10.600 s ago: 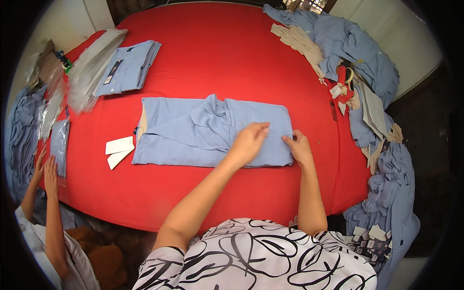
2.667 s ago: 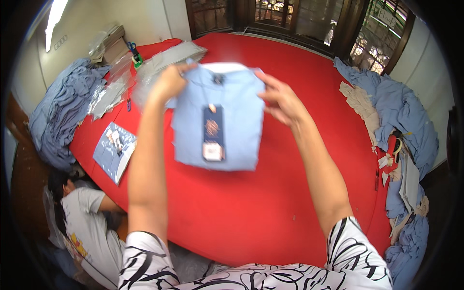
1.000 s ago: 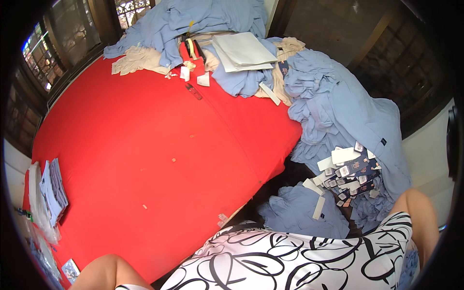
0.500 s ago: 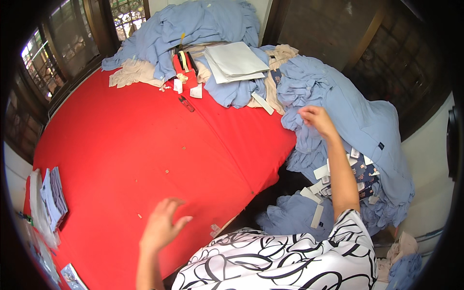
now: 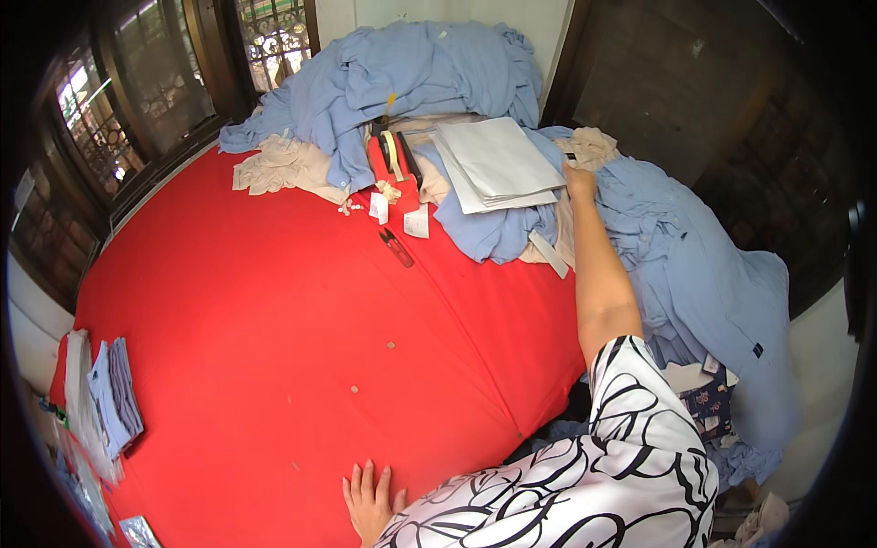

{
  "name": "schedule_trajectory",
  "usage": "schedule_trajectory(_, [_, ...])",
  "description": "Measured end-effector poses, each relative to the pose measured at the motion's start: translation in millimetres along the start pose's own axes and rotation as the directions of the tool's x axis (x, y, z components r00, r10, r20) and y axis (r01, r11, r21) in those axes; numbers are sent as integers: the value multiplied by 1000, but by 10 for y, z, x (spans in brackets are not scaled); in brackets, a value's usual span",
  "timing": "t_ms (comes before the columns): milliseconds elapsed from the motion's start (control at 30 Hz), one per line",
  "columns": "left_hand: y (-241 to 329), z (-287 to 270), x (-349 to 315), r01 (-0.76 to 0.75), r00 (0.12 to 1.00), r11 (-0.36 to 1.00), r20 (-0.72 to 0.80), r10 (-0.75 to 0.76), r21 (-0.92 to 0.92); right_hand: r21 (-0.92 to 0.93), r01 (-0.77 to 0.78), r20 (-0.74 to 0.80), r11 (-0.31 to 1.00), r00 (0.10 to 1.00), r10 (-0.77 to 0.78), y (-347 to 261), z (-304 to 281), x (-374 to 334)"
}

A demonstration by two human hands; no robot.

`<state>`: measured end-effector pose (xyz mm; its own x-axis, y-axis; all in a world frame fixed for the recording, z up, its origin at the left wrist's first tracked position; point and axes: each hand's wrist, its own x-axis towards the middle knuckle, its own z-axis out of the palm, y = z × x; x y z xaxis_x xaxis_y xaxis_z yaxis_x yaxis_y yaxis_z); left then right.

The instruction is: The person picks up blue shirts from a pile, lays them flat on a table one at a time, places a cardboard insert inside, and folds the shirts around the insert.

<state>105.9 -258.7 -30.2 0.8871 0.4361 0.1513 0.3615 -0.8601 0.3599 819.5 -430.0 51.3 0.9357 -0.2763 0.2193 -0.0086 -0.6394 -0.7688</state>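
My left hand point(image 5: 367, 502) lies flat on the red cloth-covered table point(image 5: 247, 301), fingers spread, holding nothing. My right arm stretches far forward, and my right hand point(image 5: 580, 181) is at the right edge of a stack of white sheets point(image 5: 502, 160). Its fingers are drawn together beside a small dark label point(image 5: 571, 156) and a crumpled beige cloth point(image 5: 589, 144). Whatever they pinch is too small to make out. Light blue garments point(image 5: 671, 219) are heaped right beside this hand, and a white tag point(image 5: 548, 254) lies below the sheets.
At the far side, a large blue garment heap point(image 5: 411, 68) rises behind a red tape dispenser point(image 5: 393, 164). Red thread snips point(image 5: 396, 248) lie nearer. Folded blue garments point(image 5: 114, 397) and clear plastic bags point(image 5: 87, 402) sit at the left edge. Dark printed tags point(image 5: 708, 406) hang low at right.
My right hand has reached forward from over the blue garments to the edge of the white sheets. My left hand has come down and right onto the table. The view has shifted.
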Motion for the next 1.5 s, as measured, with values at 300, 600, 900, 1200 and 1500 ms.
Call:
schedule_trajectory(300, [-77, 46, 191, -171, 985, 985, -15, 171, 1, 68, -17, -112, 998, 993, 25, 713, -244, 1034])
schedule_trajectory(600, [-79, 76, 76, -49, 998, 998, 39, 48, 45, 315, 158, 39, 936, 983, -179, 907, -744, -1279])
schedule_trajectory(900, [45, 23, 36, -150, 987, 989, 60, 150, -8, 542, -358, 9, 760, 907, 420, 2632, -1584, -4419])
schedule_trajectory(1200, [-25, 27, -28, -333, 935, 942, 115, 334, -35, -620, -168, 560, 766, 590, 582, 3603, -992, -6713])
schedule_trajectory(1500, [-63, 98, -108, -382, 922, 924, 66, 381, 16, -610, -176, 705, 773, 326, 630, 3954, -794, -6985])
